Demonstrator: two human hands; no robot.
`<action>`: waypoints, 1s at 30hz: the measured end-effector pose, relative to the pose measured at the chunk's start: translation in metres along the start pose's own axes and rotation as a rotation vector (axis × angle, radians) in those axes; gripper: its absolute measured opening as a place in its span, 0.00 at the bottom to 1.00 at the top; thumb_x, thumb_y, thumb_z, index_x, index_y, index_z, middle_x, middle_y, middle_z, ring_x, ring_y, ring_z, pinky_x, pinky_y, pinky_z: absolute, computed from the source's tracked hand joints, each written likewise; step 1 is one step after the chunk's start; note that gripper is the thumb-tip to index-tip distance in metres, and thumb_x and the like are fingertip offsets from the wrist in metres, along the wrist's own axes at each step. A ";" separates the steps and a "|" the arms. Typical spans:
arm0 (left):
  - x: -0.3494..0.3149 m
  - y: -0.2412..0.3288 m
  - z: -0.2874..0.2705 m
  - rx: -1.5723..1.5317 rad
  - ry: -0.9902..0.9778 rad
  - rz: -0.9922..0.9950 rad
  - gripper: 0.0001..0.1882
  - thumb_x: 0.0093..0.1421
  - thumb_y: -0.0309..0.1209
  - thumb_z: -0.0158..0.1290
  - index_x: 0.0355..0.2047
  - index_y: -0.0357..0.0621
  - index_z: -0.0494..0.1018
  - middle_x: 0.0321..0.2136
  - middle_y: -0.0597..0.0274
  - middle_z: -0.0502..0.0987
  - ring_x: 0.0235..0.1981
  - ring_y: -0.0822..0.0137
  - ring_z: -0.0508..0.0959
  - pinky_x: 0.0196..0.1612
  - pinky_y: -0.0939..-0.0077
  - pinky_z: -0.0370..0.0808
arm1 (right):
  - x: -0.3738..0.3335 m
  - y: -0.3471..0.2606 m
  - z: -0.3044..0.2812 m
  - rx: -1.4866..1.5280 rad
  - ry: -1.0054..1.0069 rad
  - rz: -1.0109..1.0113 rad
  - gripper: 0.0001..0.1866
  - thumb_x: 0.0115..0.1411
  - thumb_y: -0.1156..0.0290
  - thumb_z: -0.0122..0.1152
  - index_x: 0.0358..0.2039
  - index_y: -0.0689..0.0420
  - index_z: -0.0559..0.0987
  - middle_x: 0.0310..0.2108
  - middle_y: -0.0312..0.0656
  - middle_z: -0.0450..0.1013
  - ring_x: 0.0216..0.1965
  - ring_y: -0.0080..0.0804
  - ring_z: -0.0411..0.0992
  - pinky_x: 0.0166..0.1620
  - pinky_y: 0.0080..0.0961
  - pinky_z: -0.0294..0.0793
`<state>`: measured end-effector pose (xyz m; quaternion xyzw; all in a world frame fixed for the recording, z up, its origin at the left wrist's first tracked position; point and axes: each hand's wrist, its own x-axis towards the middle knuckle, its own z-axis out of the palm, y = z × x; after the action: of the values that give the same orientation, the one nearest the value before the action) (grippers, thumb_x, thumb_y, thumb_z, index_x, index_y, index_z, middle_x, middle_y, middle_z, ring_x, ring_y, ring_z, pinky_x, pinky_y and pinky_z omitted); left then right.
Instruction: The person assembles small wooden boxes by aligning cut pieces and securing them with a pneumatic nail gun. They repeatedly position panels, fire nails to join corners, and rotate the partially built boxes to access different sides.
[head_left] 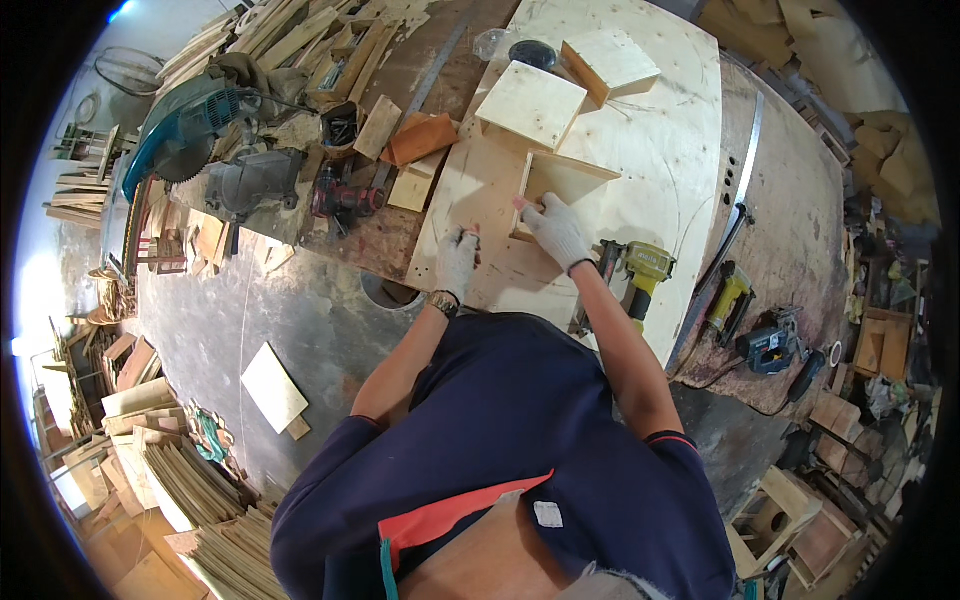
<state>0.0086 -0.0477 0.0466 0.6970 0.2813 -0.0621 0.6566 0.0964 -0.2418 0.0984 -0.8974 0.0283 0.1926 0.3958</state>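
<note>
Both my hands wear whitish work gloves and are over a pale plywood sheet (490, 220) on the bench. My right hand (556, 232) is closed at the near left edge of a small open wooden box (570, 180), its fingertips on the thin side panel. To the left, my left hand (457, 264) is curled closed just above the sheet; whatever it may hold is too small to make out. A yellow-green nail gun (648, 264) lies right beside my right wrist. Beyond the box are a second wooden box (531, 105) and a third one (615, 65).
A black round dish (532, 55) sits at the sheet's far edge. Left stand a red-black cordless drill (345, 198), wood offcuts (420, 140) and a teal mitre saw (190, 130). Right lie another nail gun (728, 298), a blue jigsaw (770, 346) and a metal straightedge (745, 150).
</note>
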 end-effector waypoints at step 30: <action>-0.027 0.112 0.003 0.982 -0.217 1.181 0.31 0.48 0.41 0.75 0.53 0.51 0.81 0.63 0.49 0.72 0.64 0.47 0.71 0.64 0.51 0.70 | -0.063 0.068 -0.006 0.697 0.015 -0.274 0.17 0.67 0.67 0.69 0.48 0.68 0.78 0.39 0.34 0.78 0.36 0.16 0.70 0.38 0.20 0.73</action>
<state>0.0394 -0.0566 0.1572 0.9326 -0.2625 0.1129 0.2204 0.0262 -0.2992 0.0775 -0.7058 -0.0252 0.1103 0.6993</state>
